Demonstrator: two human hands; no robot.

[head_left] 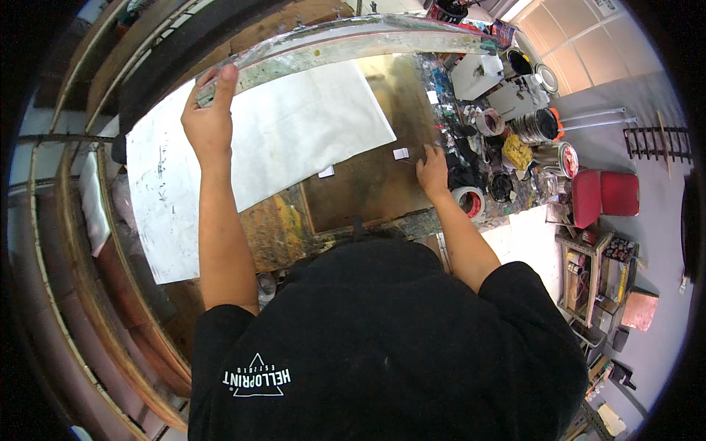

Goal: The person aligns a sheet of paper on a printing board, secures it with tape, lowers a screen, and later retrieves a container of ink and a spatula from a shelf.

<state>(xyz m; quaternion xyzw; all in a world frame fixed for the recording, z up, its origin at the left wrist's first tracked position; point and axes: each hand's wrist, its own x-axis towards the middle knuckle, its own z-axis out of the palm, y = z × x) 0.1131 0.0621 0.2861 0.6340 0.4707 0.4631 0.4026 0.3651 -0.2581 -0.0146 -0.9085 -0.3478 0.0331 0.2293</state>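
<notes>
My left hand [209, 117] is closed around the left end of a long, pale, paint-stained frame [331, 50], which looks like a screen-printing frame raised along the far side of the table. Beneath it a large white sheet [294, 121] lies across a brown board [353, 195], with a second, ink-marked white sheet [163, 187] to its left. My right hand [432, 173] rests near the board's right edge with its fingers stretched out, holding nothing. Two small white pieces lie close by: one [401, 153] on the board, the other [326, 171] at the sheet's near edge.
Right of the board, the paint-spattered table holds a roll of tape [468, 203], open cans [540, 126], a yellow sponge-like lump [517, 151] and white containers [476, 76]. A red chair [618, 193] stands beyond. Wooden rails [81, 242] curve along my left.
</notes>
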